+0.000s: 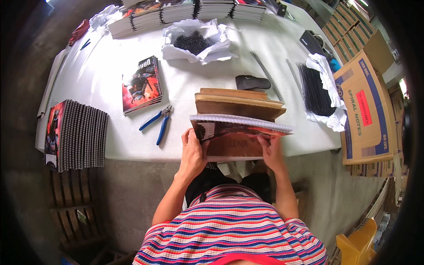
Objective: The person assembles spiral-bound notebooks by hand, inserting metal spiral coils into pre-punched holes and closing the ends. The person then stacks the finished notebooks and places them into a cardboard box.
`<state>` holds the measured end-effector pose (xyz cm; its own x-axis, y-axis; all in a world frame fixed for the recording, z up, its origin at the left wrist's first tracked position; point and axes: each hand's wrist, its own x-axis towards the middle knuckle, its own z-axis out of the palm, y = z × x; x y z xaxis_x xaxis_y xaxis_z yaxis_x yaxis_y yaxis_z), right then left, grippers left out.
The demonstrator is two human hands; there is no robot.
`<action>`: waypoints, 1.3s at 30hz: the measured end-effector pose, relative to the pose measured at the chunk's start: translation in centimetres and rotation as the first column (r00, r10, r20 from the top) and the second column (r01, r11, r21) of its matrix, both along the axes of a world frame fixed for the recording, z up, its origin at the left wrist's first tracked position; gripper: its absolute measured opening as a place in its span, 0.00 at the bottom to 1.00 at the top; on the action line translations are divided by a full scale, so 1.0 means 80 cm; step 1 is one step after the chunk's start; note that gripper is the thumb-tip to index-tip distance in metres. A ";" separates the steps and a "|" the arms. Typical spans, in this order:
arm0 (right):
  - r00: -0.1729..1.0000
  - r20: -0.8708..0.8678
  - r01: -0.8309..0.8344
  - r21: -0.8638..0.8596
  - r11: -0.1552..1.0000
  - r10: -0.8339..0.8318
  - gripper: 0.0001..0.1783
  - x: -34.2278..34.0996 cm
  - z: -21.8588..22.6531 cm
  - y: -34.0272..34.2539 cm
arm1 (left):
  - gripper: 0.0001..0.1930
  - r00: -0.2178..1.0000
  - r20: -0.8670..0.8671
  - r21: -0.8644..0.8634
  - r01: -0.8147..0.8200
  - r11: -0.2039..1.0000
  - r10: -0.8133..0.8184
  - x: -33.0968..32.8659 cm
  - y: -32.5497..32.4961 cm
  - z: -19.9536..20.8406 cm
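Between both hands is a notebook (247, 126) with a dark and red cover, tilted up on edge so its white page edges face upward. My left hand (193, 149) grips its left end, thumb on the cover. At the right end, my right hand (271, 152) has its fingers closed on the notebook's lower edge. Behind and beneath it is a stepped brown wooden stand (238, 106) at the table's near edge. Blue-handled pliers (157, 123) lie left of my left hand, jaws parted. Beyond them is a small pile of red-and-black notebooks (143, 86).
A tall stack of spiral-bound notebooks (81, 137) stands at left. Black coils (194, 42) sit in white paper; more coils (316, 88) lie at right, near a loose coil (267, 75) and a dark object (251, 82). Page stacks (176, 13) line the back. A cardboard box (366, 110) stands at right.
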<state>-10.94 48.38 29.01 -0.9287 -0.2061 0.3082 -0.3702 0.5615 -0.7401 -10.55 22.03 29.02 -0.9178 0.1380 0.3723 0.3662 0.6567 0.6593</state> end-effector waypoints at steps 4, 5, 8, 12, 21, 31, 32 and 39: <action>0.997 0.069 0.014 -0.562 0.827 0.030 0.15 -0.011 0.066 -0.024 | 0.15 0.997 0.062 0.203 -0.051 0.978 0.039 -0.017 -0.030 0.037; 0.992 0.103 0.011 -0.651 0.759 0.074 0.15 -0.013 0.094 -0.028 | 0.12 0.994 0.101 0.263 -0.068 0.962 0.043 -0.026 -0.034 0.064; 0.999 -0.030 0.022 -0.527 0.849 -0.045 0.13 -0.047 0.164 -0.052 | 0.09 0.991 0.080 0.440 -0.131 0.888 0.107 -0.064 -0.039 0.103; 0.995 -0.099 -0.062 -0.407 0.911 0.023 0.12 -0.094 0.187 -0.059 | 0.07 0.994 0.005 0.594 -0.093 0.799 0.112 -0.099 -0.033 0.082; 0.903 -0.065 -0.430 -0.176 0.885 0.426 0.15 -0.143 0.148 0.022 | 0.09 0.973 -0.043 0.294 -0.203 0.934 0.225 -0.083 -0.041 -0.004; 0.878 -0.149 0.476 0.378 0.794 -0.455 0.23 -0.373 -0.016 0.040 | 0.13 0.962 -0.146 -0.083 -0.243 0.966 0.230 -0.078 -0.029 0.020; 0.895 -0.110 0.437 0.420 0.796 -0.433 0.18 -0.378 -0.012 0.046 | 0.13 0.963 -0.162 -0.087 -0.233 0.969 0.217 -0.082 -0.029 0.018; 0.915 -0.204 0.403 0.518 0.755 -0.348 0.10 -0.319 0.075 0.096 | 0.38 0.877 -0.254 -0.070 -0.437 0.897 0.407 -0.063 -0.029 0.071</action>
